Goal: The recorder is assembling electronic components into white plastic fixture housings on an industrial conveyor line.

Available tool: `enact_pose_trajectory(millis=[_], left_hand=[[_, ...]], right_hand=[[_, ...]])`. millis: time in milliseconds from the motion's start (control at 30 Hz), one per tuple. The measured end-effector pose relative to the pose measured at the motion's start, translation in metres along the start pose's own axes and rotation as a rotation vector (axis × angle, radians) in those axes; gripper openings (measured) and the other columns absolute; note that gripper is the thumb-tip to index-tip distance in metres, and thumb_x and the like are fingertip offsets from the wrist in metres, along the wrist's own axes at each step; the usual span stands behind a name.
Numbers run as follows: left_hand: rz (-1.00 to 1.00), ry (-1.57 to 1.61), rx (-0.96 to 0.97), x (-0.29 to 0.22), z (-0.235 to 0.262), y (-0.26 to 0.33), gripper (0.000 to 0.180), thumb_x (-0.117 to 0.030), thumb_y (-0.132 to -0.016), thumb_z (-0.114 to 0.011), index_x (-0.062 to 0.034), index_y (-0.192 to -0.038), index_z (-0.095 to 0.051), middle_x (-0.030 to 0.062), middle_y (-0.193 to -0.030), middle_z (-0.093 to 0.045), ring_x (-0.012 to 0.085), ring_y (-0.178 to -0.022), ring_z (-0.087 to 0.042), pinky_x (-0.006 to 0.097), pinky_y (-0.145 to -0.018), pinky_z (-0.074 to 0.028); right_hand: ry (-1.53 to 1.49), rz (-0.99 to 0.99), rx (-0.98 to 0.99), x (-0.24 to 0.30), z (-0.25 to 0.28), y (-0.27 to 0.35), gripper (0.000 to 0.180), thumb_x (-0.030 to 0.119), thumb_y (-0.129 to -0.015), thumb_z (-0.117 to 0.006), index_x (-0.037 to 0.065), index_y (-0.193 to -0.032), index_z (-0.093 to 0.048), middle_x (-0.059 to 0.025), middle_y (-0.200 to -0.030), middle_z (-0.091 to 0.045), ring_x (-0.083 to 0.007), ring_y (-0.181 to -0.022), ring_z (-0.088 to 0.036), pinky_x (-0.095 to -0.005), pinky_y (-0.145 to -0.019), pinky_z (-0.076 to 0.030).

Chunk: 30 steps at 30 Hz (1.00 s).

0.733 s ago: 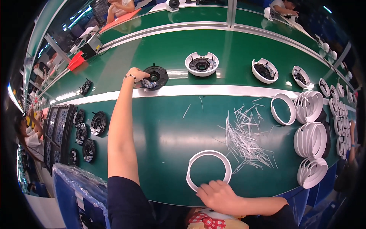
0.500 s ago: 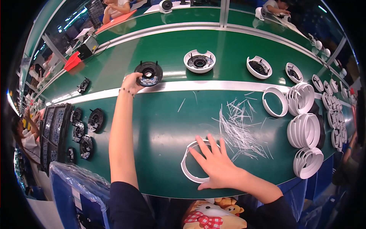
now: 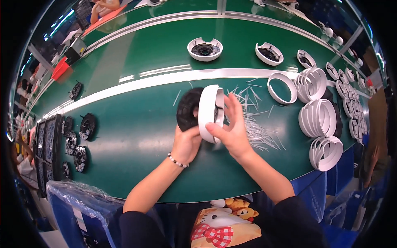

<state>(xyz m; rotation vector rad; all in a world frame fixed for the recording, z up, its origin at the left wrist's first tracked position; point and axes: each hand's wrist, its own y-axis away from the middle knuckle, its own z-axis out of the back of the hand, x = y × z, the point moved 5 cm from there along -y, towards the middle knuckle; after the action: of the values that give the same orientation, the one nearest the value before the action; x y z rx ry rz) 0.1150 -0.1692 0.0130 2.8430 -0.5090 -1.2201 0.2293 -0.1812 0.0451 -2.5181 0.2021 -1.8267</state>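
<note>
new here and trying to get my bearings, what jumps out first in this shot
At the centre, above the green table, the left hand holds a black round part against a white ring gripped by the right hand. Right of the hands lies a scatter of thin white strips, and stacks of white rings line the table's right end.

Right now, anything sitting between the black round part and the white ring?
Nothing visible. The left hand holds the black round part right against the white ring in the right hand, both raised above the green table.
</note>
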Motion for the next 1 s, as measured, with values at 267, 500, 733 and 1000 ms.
enact_pose_trajectory(millis=[267, 500, 733, 1000], left_hand=[[0.352, 0.036, 0.281, -0.012, 0.004, 0.004, 0.085, -0.068, -0.075, -0.03, -0.0037, -0.13, -0.025, 0.0169, -0.129, -0.033, 0.0321, -0.119, -0.033, 0.048, -0.098, -0.028], [0.354, 0.272, 0.144, -0.011, 0.012, -0.008, 0.051, -0.042, -0.088, -0.031, -0.0034, -0.121, -0.039, 0.0156, -0.118, -0.046, 0.029, -0.109, -0.044, 0.045, -0.093, -0.036], [0.072, -0.091, 0.153, -0.008, -0.004, -0.001, 0.059, -0.046, -0.089, -0.022, -0.0049, -0.132, -0.02, 0.0121, -0.129, -0.034, 0.0248, -0.116, -0.038, 0.038, -0.097, -0.033], [0.354, 0.316, 0.198, 0.003, 0.011, 0.002, 0.076, -0.065, -0.079, -0.024, -0.0042, -0.123, -0.038, 0.0142, -0.118, -0.046, 0.0262, -0.107, -0.048, 0.041, -0.092, -0.039]], right_hand=[[0.369, 0.103, 0.18, -0.005, 0.009, 0.002, 0.107, 0.022, -0.053, -0.08, 0.0, -0.132, -0.011, -0.0217, -0.134, -0.019, -0.0279, -0.126, -0.021, -0.0367, -0.1, -0.024], [0.373, 0.15, 0.178, -0.002, 0.006, 0.003, 0.11, 0.019, -0.051, -0.08, 0.0, -0.132, -0.007, -0.0232, -0.135, -0.016, -0.0276, -0.125, -0.023, -0.0359, -0.1, -0.023], [0.813, 0.258, 0.156, 0.003, -0.01, 0.017, 0.117, 0.033, -0.049, -0.081, 0.0, -0.132, -0.006, -0.0222, -0.132, -0.019, -0.0332, -0.121, -0.024, -0.0413, -0.099, -0.024], [0.937, 0.396, 0.334, 0.009, -0.016, 0.016, 0.109, 0.039, -0.044, -0.08, 0.001, -0.129, -0.024, -0.0223, -0.133, -0.023, -0.0375, -0.119, -0.026, -0.0461, -0.096, -0.025]])
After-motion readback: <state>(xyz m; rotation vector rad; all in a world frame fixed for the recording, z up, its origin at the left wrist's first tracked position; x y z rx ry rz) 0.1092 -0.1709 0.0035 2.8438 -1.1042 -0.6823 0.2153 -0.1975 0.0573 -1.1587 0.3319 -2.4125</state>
